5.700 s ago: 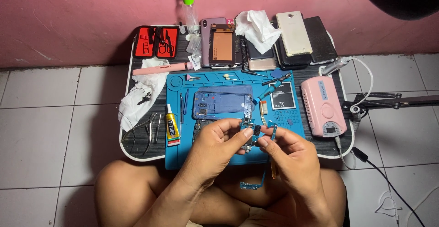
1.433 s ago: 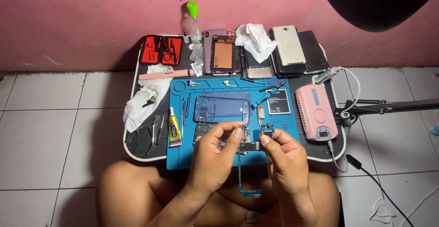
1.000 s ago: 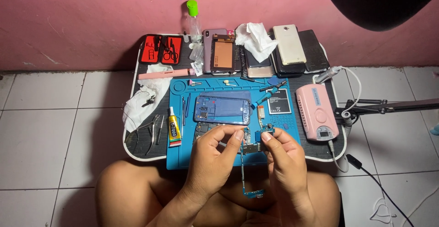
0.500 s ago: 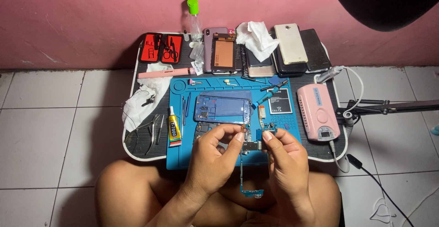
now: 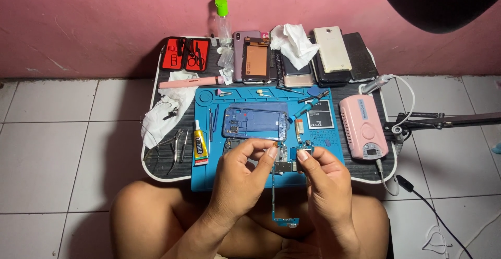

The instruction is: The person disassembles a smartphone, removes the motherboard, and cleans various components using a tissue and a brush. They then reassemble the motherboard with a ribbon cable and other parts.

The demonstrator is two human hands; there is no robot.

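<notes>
Floor-level phone repair bench, blue repair mat [image 5: 334, 167], spare phones [image 5: 334, 50]

Both hands hold a phone circuit board [image 5: 284, 166] above the near edge of a blue work mat [image 5: 204, 175]: the left hand [image 5: 244, 173] pinches its top left, the right hand [image 5: 324, 178] its top right. A thin strip hangs down to a small blue board [image 5: 285, 221]. A blue phone frame [image 5: 254, 122] lies just beyond on the mat, with a glue tube [image 5: 200, 144] at its left edge.
</notes>
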